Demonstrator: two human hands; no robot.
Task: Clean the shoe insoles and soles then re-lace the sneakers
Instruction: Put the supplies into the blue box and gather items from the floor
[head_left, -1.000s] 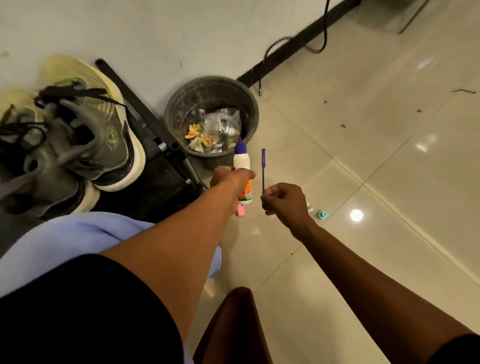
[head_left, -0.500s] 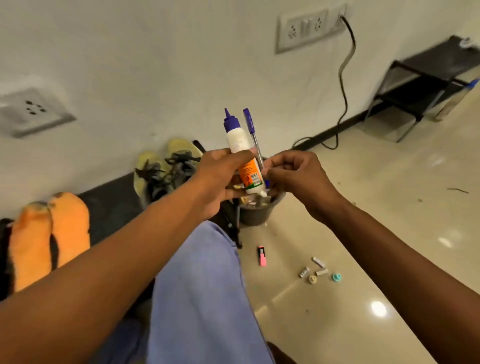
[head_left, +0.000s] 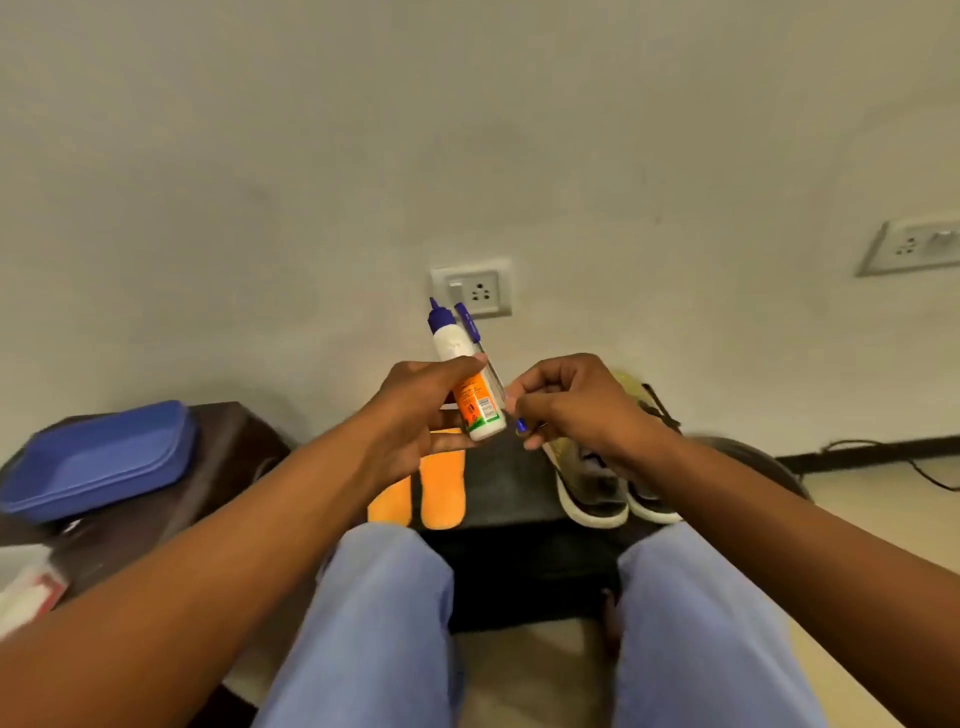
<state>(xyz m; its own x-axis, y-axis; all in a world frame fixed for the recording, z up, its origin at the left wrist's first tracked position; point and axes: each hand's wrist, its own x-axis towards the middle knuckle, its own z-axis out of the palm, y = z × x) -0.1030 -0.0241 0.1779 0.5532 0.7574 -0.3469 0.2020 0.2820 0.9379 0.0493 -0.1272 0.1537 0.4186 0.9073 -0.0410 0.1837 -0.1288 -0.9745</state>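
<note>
My left hand (head_left: 415, 415) grips a small white glue bottle (head_left: 467, 379) with a blue cap and an orange label, held upright in front of the wall. My right hand (head_left: 566, 405) pinches the lower end of a blue pen (head_left: 470, 325) that stands just behind the bottle. Below the hands, two orange insoles (head_left: 441, 493) lie side by side on a black mat (head_left: 509, 483). A pair of grey and yellow-green sneakers (head_left: 597, 483) with white soles rests on the mat to the right, partly hidden by my right hand and forearm.
A blue case (head_left: 98, 457) lies on a dark brown low table (head_left: 171, 509) at the left. A wall socket (head_left: 472, 288) sits behind the bottle, another socket (head_left: 909, 252) at the far right. A dark bin (head_left: 753, 457) shows behind my right arm. My knees in blue trousers (head_left: 384, 597) fill the foreground.
The view has swung left from the bin and floor to face the wall. Both hands rose with the bottle and pen and stay close together; insoles and sneakers now lie straight ahead.
</note>
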